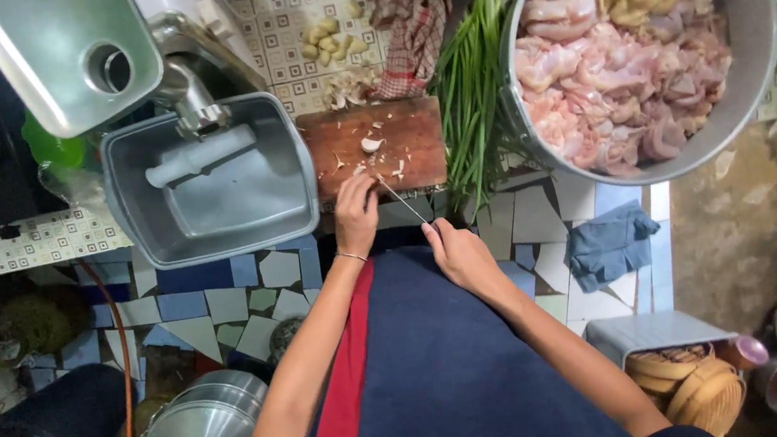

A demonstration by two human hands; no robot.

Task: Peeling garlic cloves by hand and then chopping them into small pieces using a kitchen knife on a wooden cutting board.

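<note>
Both hands meet at the wooden board — left hand pinching something hidden, right hand gripping a thin knife.

Cutting board: flanked left by metal tray, right by green stalks and meat bowl. Far edge blocked by checked cloth; near edge open.

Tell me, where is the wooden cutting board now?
In the head view, the wooden cutting board lies at top centre, between the metal tray and the green stalks, just above the left hand.
</note>
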